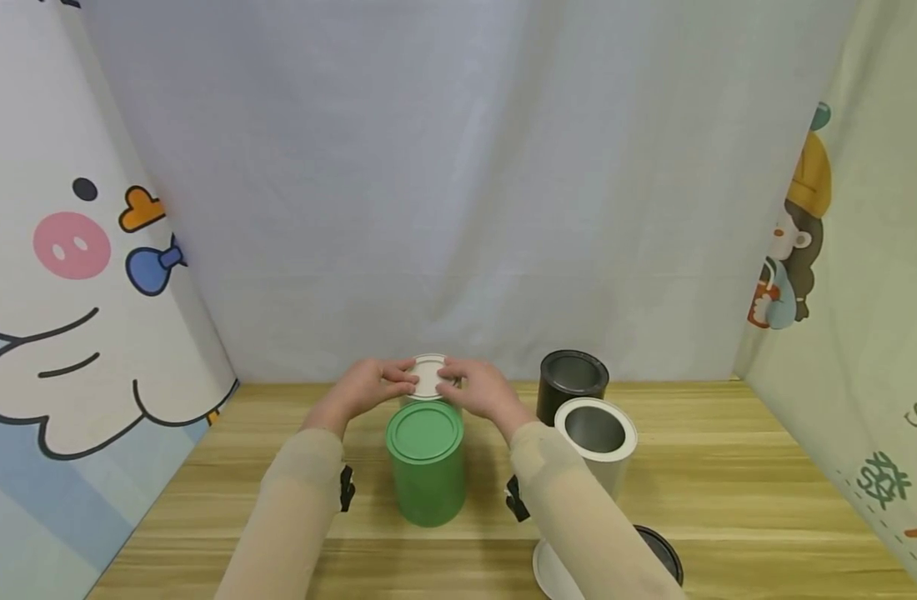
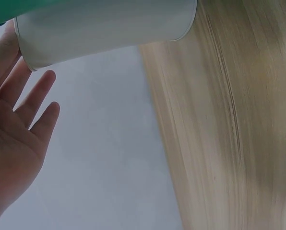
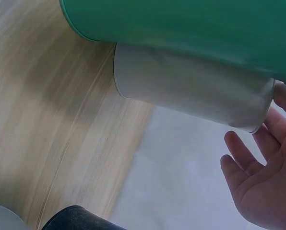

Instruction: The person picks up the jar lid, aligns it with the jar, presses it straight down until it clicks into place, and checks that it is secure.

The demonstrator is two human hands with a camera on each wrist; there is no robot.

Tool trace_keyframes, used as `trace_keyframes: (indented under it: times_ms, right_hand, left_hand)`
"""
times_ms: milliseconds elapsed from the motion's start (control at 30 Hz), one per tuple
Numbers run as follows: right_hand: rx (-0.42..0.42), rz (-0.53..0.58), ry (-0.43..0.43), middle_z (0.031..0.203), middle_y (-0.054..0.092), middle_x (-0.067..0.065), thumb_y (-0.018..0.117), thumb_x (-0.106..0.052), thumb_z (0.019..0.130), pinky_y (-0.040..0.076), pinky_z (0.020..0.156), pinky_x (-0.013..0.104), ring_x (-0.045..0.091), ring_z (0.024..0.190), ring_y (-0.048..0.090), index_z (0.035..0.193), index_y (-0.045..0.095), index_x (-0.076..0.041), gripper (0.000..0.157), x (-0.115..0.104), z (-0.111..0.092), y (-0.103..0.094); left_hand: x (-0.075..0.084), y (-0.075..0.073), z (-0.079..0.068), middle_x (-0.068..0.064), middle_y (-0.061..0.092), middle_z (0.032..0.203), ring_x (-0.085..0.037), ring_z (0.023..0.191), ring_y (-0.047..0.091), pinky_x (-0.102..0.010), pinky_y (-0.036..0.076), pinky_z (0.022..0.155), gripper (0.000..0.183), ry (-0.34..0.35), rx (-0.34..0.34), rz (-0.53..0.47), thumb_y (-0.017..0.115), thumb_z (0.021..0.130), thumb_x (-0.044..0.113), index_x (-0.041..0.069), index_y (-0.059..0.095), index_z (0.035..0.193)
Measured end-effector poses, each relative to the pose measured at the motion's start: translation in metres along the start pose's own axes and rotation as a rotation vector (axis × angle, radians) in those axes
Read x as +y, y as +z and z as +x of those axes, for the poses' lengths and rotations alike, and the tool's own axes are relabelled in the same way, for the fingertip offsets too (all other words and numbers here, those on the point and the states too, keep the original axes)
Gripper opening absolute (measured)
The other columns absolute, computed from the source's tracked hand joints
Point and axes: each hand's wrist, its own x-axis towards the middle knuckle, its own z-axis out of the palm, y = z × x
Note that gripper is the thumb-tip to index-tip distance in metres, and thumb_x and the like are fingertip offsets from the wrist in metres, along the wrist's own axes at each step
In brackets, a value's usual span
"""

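Note:
A white lid [image 1: 428, 377] sits on top of a white can [image 2: 104, 33], behind a green can [image 1: 428, 479]. At the lid's left edge, my left hand [image 1: 368, 387] holds the rim with its thumb and first fingers. From the other side my right hand [image 1: 487, 390] grips the opposite rim the same way. In the wrist views the outer fingers [image 2: 43, 117] of the left hand and those of the right [image 3: 244, 160] stretch away from the can. The green can has its green lid [image 1: 425, 432] on and partly hides the white can.
To the right stand a black can [image 1: 573, 383] and another white can [image 1: 607, 462], both without lids. A loose white lid [image 1: 554, 573] and a black lid [image 1: 663, 552] lie in front, partly under my right sleeve [image 1: 578, 508]. A grey curtain [image 1: 428, 183] hangs behind the wooden table [image 1: 729, 500].

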Motion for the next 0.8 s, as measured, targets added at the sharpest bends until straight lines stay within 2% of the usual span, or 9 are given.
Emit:
trace_keyframes:
  times_ms: [133,333,633,800]
  right_hand:
    - [-0.010,0.022,0.017,0.148,0.049,0.008,0.062,-0.028,0.099,0.037,0.109,0.048,0.033,0.135,0.044,0.133,0.064,-0.007,0.040,-0.002,0.000,-0.001]
    - [-0.026,0.036,0.045,0.148,0.049,0.007,0.064,-0.026,0.098,0.041,0.106,0.046,0.031,0.132,0.049,0.132,0.064,-0.005,0.040,-0.006,0.002,-0.005]
    - [-0.061,0.015,0.076,0.148,0.049,0.008,0.065,-0.024,0.097,0.036,0.111,0.044,0.031,0.136,0.044,0.132,0.063,-0.005,0.040,-0.014,0.005,-0.009]
    - [-0.062,-0.016,0.082,0.149,0.048,0.008,0.064,-0.024,0.098,0.036,0.111,0.044,0.030,0.137,0.043,0.134,0.062,-0.005,0.040,-0.015,0.005,-0.007]
  left_hand:
    - [0.000,0.000,0.000,-0.006,0.048,0.148,-0.035,0.139,0.038,-0.051,0.037,0.110,0.027,0.006,0.001,-0.007,0.069,0.095,0.021,0.008,0.073,0.118]
    - [0.004,-0.003,0.001,-0.009,0.049,0.147,-0.037,0.138,0.039,-0.051,0.035,0.110,0.028,0.030,-0.013,0.036,0.070,0.094,0.019,0.005,0.073,0.117]
    - [0.006,-0.008,0.002,-0.010,0.052,0.143,-0.036,0.135,0.044,-0.050,0.038,0.109,0.025,0.070,-0.024,0.100,0.071,0.093,0.019,0.005,0.075,0.114]
    - [0.005,-0.007,0.003,-0.009,0.052,0.144,-0.036,0.135,0.043,-0.051,0.037,0.109,0.027,0.070,-0.029,0.110,0.071,0.094,0.021,0.005,0.074,0.116]
